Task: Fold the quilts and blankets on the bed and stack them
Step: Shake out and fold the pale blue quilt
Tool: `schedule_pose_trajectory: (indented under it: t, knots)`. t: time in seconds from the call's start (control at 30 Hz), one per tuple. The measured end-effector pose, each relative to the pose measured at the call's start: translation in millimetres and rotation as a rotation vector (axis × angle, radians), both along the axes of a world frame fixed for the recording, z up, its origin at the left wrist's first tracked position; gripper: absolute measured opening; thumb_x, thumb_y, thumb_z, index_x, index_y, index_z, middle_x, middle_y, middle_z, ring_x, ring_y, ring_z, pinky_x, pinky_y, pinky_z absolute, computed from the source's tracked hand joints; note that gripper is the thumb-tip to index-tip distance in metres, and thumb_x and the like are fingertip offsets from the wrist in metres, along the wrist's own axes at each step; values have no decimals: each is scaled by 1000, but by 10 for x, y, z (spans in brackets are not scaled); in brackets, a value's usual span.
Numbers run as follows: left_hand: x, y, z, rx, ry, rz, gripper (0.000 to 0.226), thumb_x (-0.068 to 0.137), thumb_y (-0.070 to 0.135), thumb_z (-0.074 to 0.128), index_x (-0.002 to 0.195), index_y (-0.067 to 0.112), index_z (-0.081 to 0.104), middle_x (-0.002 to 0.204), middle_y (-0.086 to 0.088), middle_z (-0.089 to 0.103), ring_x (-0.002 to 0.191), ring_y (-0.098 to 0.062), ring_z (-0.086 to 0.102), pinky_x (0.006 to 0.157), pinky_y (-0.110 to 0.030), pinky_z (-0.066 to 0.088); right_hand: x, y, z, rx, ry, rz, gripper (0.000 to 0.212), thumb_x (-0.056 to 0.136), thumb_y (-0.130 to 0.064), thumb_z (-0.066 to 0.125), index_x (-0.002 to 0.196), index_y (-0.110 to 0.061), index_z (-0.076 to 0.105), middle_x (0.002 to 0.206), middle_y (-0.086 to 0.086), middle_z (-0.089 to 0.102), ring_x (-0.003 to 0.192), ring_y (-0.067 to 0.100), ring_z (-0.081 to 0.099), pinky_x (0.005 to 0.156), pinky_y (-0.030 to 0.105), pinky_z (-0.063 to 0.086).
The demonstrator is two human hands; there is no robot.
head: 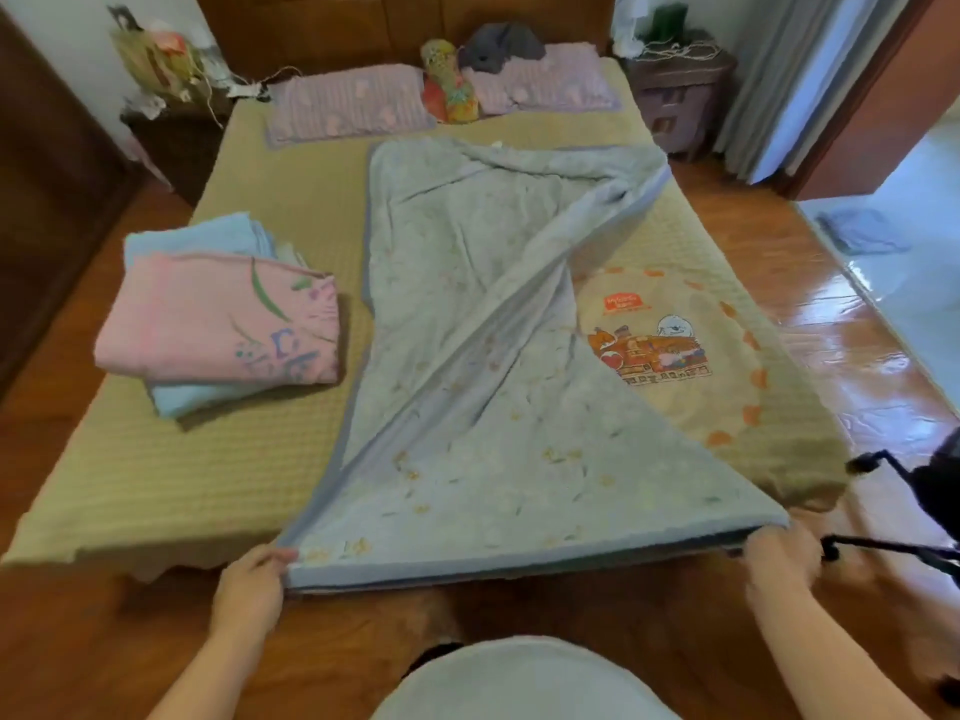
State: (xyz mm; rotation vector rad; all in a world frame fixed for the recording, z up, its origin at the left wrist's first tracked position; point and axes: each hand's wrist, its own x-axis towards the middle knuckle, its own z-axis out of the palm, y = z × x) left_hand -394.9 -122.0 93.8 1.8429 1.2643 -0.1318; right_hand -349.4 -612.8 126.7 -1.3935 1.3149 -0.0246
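Quilt [467, 356], thin floral blue; both hands' fingers [270, 558] pinch its corners.

Home bedroom: bed [156, 485] with wooden headboard [363, 28], two pillows [348, 103], nightstands [680, 101] either side, curtains [779, 80], glossy wood floor [857, 356].

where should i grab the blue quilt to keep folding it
By its two near corners, from the foot of the bed. The blue quilt runs lengthwise away, its near hem at the mattress edge. The left hand and right hand pinch those corners, pulling the hem straight.
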Motion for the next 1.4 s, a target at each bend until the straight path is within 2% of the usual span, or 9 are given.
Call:
schedule_pose_trajectory:
  t: [0.1, 0.27, 0.57, 0.67, 0.77, 0.93, 1.17, 1.3, 1.4]
  knots:
    - [-164, -356, -34, 133, 211, -175, 34, 102, 6, 40, 96, 21, 70, 107, -6, 63, 68, -30, 66, 50, -34, 47, 327, -270, 98, -194, -168, 111, 39, 93, 10, 33, 101, -18, 58, 118, 12, 59, 91, 24, 53, 76, 35, 42]
    - [-389, -738, -82, 100, 60, 31, 32, 98, -3, 43, 100, 16, 69, 110, -14, 63, 74, -37, 67, 59, -45, 58, 272, -903, 365, -202, -286, 55, 44, 92, 8, 35, 124, -10, 59, 116, 8, 58, 106, 19, 50, 91, 30, 38]
    - [-754, -1416, -81, -127, 24, 171, 24, 103, 1, 49, 103, 11, 71, 122, -13, 55, 89, -35, 62, 70, -42, 57, -203, -2034, -844, -127, 121, 138, 38, 91, -2, 51, 115, -30, 61, 114, 17, 65, 103, 39, 60, 90, 51, 51]
    - [-983, -1557, -94, -91, 63, 53, 22, 103, 7, 54, 102, 18, 73, 126, -12, 57, 97, -28, 58, 73, -38, 55, -362, -2273, -1111, -218, 238, 225, 40, 90, 0, 58, 126, -16, 64, 117, 21, 67, 102, 40, 65, 81, 48, 58]
    - [-1041, -1785, -67, -47, 52, -11, 20, 102, 9, 55, 107, 20, 71, 119, -8, 57, 87, -17, 55, 68, -34, 51, -533, -1974, -823, -70, 419, 335, 27, 95, 5, 54, 120, 3, 61, 98, 20, 67, 71, 28, 70, 66, 36, 58]
    - [-911, -2046, 260, 106, -1, -427, 18, 100, 18, 61, 98, 32, 72, 107, 10, 66, 88, -6, 61, 66, -23, 48, -333, -1277, -688, -47, 458, 783, 25, 98, -7, 50, 115, 3, 66, 94, 13, 59, 83, 24, 55, 79, 35, 47]
    - [-606, -2662, 904, 190, -154, -1004, 21, 97, 25, 64, 94, 45, 66, 92, 28, 66, 85, 7, 62, 68, -13, 46, -26, 264, 256, 403, -56, 1237, 31, 97, -39, 57, 98, -11, 70, 99, 4, 71, 87, 14, 65, 82, 29, 55]
    - [-400, -2845, 1197, 140, -251, -1275, 16, 97, 23, 62, 101, 38, 65, 93, 18, 70, 83, 0, 63, 72, -23, 52, 83, 641, 632, 381, 67, 1375, 59, 90, -64, 55, 109, -9, 66, 94, 10, 70, 80, 22, 67, 71, 32, 58]
    - [-293, -2901, 1289, 98, -237, -1395, 19, 97, 23, 60, 109, 34, 70, 98, 20, 69, 85, 3, 62, 78, -23, 53, 192, 658, 708, 283, 152, 1533, 39, 91, -43, 65, 103, -6, 63, 88, 10, 67, 81, 25, 67, 76, 37, 59]
